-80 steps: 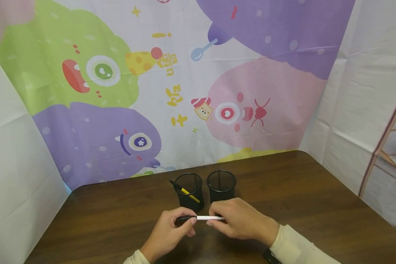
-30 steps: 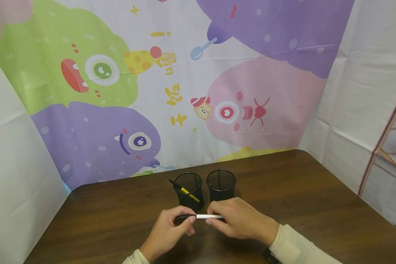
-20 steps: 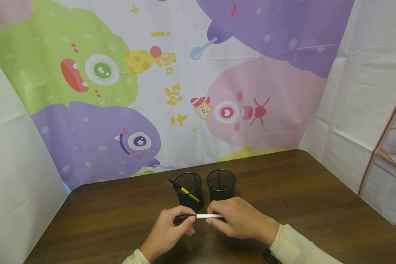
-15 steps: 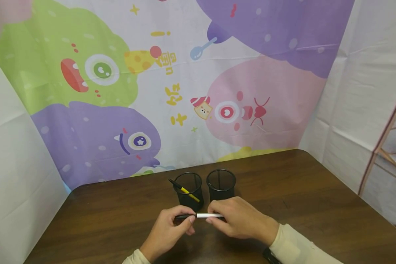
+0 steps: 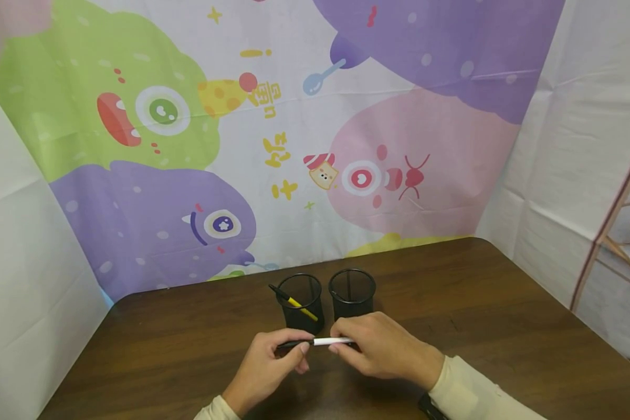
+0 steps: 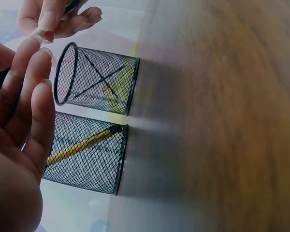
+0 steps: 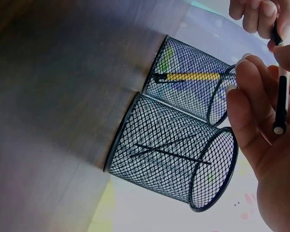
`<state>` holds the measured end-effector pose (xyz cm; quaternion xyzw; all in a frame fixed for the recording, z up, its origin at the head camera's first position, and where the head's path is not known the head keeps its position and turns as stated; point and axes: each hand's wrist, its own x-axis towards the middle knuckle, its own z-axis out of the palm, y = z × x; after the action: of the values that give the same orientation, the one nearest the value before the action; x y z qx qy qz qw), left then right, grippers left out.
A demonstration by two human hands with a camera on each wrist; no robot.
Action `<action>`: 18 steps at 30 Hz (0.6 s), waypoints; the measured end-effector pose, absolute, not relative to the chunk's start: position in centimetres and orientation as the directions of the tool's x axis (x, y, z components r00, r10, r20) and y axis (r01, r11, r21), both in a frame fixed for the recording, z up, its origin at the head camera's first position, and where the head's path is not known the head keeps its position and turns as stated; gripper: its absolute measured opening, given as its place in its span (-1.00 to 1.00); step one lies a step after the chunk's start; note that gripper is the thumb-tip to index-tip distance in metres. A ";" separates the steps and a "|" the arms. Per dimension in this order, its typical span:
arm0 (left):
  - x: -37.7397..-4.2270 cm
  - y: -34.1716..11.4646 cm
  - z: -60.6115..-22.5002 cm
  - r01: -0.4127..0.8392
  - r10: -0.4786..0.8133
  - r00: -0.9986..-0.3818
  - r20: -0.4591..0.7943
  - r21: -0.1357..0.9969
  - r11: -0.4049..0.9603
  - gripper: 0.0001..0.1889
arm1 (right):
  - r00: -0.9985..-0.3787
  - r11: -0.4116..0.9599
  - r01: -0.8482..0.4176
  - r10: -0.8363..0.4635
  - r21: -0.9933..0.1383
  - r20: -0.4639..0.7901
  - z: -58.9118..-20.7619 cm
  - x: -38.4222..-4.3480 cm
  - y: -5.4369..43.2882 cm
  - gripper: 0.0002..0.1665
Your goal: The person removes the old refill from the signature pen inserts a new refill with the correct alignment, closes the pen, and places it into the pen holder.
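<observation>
A slim pen [image 5: 322, 342], white in the middle with black end sections, is held level between both hands above the table. My left hand [image 5: 270, 359] pinches its black part between thumb and fingers. On the white part, my right hand [image 5: 383, 347] has thumb and forefinger closed. The pen's black far end [image 7: 280, 113] with a pale tip pokes out past the right fingers in the right wrist view. Just behind the hands stand two black mesh pen cups. In the left cup [image 5: 289, 319] leans a yellow and black pen [image 5: 301, 309]; the right cup [image 5: 354, 309] shows no pen inside.
The brown wooden table [image 5: 163, 350] extends to both sides. A cartoon-printed cloth [image 5: 294, 233] hangs behind it, with pale cloth at either side. A dark object [image 5: 430, 406] lies partly hidden beside the right sleeve.
Both hands stay almost in place, still gripping the pen. The pen has risen very slightly and its right end tilts up a little. The cups have not moved.
</observation>
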<state>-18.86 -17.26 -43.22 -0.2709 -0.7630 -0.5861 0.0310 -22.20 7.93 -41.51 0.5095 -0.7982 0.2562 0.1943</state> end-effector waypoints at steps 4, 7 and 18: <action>-18.8 -17.3 -43.2 0.422 0.372 -0.861 0.346 0.895 0.144 -0.83 | -0.401 0.353 -0.914 -0.709 -0.201 0.580 -41.5 -22.2 7.9 -0.89; -18.8 -17.3 -43.3 0.397 0.360 -0.873 0.328 0.908 0.137 -0.83 | -0.392 0.350 -0.917 -0.707 -0.190 0.589 -41.4 -22.2 7.9 -0.89; -19.0 -17.1 -43.6 0.406 0.326 -0.879 0.347 0.904 0.132 -0.88 | -0.352 0.319 -0.933 -0.708 -0.167 0.612 -41.4 -22.2 7.8 -0.88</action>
<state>-18.99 -17.09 -43.58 -0.2435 -0.7517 -0.6121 0.0323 -22.23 7.84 -41.45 0.5249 -0.7816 0.2549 0.2204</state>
